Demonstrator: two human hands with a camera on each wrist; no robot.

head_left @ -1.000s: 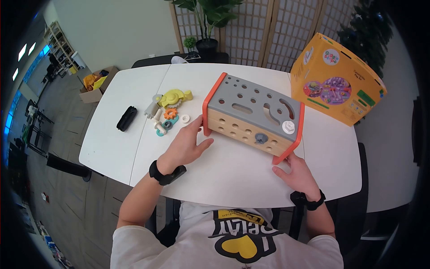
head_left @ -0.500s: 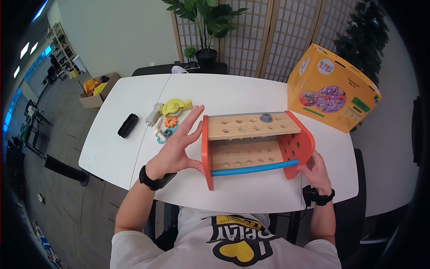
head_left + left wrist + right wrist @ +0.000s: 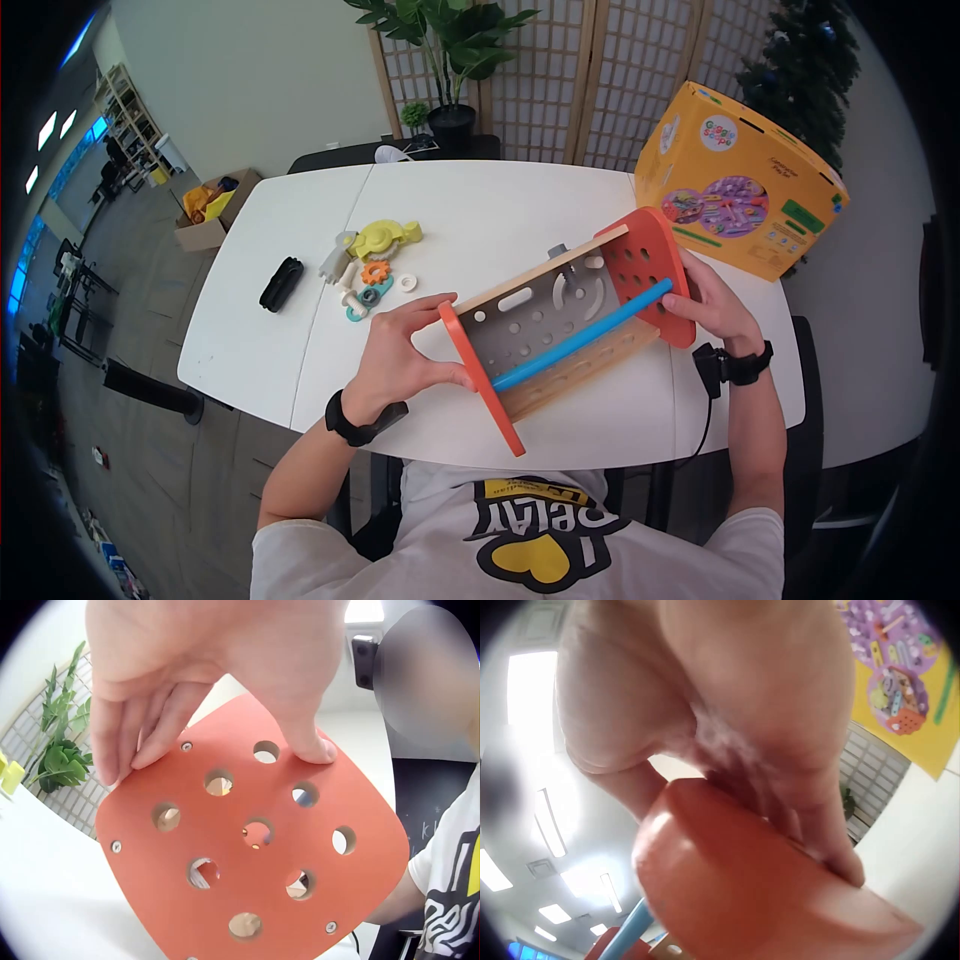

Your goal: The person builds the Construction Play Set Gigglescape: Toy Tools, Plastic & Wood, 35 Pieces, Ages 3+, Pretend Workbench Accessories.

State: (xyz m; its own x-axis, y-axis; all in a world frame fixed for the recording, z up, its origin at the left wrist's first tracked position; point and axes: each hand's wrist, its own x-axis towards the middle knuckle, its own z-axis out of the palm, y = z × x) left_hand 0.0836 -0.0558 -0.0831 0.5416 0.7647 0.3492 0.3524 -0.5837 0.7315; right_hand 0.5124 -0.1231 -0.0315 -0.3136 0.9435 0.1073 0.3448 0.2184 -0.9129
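Both hands hold a wooden toy toolbox tipped over the white table (image 3: 250,350), its open side facing the person. It has red end panels, a grey pegboard (image 3: 490,346) and a blue handle bar (image 3: 583,336). My left hand (image 3: 395,360) grips the left red panel (image 3: 225,855), thumb on one edge and fingers on another. The right hand (image 3: 722,308) holds the right red panel (image 3: 640,262) at its outer edge, with the thumb near the bar's end. A grey bolt (image 3: 557,251) sticks out of the far wooden side.
Left of the toolbox lie a yellow toy piece (image 3: 378,240), an orange gear (image 3: 375,272), a white ring (image 3: 408,283) and several grey and teal parts. Farther left is a black case (image 3: 282,284). A yellow carton (image 3: 800,210) stands at the back right.
The toolbox has been rolled toward the person, from grey top up to open side showing. It then slanted, right end farther away. Both hands now grip its end panels, the right hand having moved up.
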